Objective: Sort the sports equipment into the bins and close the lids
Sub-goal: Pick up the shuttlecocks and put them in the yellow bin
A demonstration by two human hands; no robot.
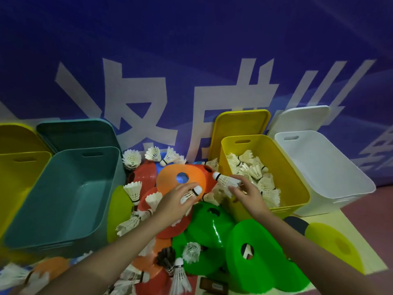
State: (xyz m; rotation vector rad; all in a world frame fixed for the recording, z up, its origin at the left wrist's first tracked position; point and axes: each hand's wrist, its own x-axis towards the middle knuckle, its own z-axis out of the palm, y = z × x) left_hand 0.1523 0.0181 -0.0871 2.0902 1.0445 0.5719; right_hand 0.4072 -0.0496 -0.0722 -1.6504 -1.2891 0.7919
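Two hands reach into a heap of sports gear on the floor, each curled round one shuttlecock. The left hand point(176, 201) grips a shuttlecock point(191, 193) with its white cork pointing toward 2 o'clock, just over an orange disc cone point(170, 177). The right hand point(247, 193) pinches another shuttlecock point(226, 180) by the feathers, cork toward 10 o'clock, right at the near-left wall of the yellow bin point(297, 188). That bin, at 2 o'clock from the hands, already holds a pile of shuttlecocks point(255, 169); its yellow lid point(240, 122) leans upright behind it against the blue banner point(191, 50).

Further toward 3 o'clock stands a white bin point(331, 167), its white lid point(302, 118) propped behind. At 9 o'clock sits a teal bin point(63, 192) with a teal lid point(76, 133) leaning behind, and at the far left edge another yellow bin point(17, 177).

Between the bins the heap crowds the hands: red cones point(144, 177) at 11 o'clock, green cones point(212, 226) at 6 o'clock under the forearms, a large green cone point(261, 252) at 5 o'clock, and yellow-green cones at 8 o'clock point(119, 211) and 4 o'clock point(338, 245). Loose shuttlecocks lie scattered over the cones, several at 12 o'clock against the banner point(161, 155) and more at 7 o'clock point(180, 277).
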